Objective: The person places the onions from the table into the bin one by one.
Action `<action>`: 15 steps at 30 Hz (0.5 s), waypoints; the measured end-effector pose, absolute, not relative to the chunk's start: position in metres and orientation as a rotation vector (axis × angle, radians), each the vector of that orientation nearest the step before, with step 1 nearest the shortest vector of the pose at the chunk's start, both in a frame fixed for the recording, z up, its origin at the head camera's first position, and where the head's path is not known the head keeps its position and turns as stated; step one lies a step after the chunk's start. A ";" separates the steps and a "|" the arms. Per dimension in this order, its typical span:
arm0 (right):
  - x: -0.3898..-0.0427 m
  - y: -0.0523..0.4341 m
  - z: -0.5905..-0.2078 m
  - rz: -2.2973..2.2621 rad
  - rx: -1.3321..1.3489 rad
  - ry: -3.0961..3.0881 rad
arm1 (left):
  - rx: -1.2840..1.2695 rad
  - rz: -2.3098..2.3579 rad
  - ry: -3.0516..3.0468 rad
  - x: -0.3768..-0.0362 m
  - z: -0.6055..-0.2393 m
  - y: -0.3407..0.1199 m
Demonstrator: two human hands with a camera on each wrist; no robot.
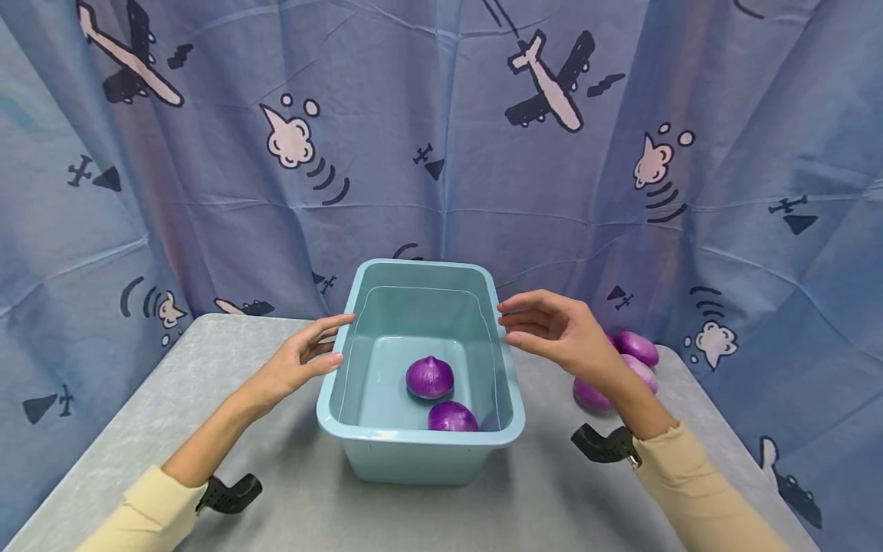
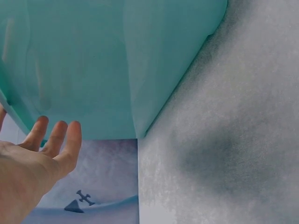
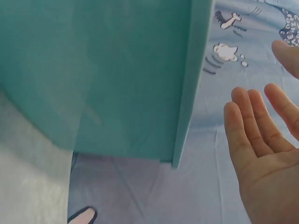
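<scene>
A light teal plastic bin stands on the grey table in the head view. Inside it lie two purple onions, one onion near the middle and another onion close to the near wall, partly hidden by the rim. At the bin's left rim is my left hand, fingers loosely extended and fingertips at the rim; whether they touch is unclear. My right hand is beside the right rim with relaxed fingers and nothing in it. In the right wrist view, a gap separates the right hand from the bin.
Several purple, rounded vegetables lie on the table to the right, partly behind my right forearm. A blue curtain with printed planes hangs behind the grey table. Black wrist mounts sit on both forearms.
</scene>
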State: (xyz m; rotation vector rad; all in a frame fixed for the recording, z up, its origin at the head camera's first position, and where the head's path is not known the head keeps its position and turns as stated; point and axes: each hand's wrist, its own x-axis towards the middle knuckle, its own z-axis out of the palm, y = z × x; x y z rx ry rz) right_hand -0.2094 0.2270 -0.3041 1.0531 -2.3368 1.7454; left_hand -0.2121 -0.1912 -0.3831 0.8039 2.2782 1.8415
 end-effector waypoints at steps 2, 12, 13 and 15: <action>-0.208 0.234 -0.307 1.736 0.996 -2.365 | 0.805 1.842 2.275 -0.212 -0.383 -0.191; -0.203 0.277 -0.325 1.635 0.792 -2.419 | 0.793 1.839 2.281 -0.211 -0.382 -0.189; -0.202 0.282 -0.327 1.631 0.774 -2.422 | 0.792 1.840 2.281 -0.211 -0.382 -0.190; -0.200 0.290 -0.330 1.624 0.736 -2.432 | 0.788 1.840 2.283 -0.210 -0.382 -0.190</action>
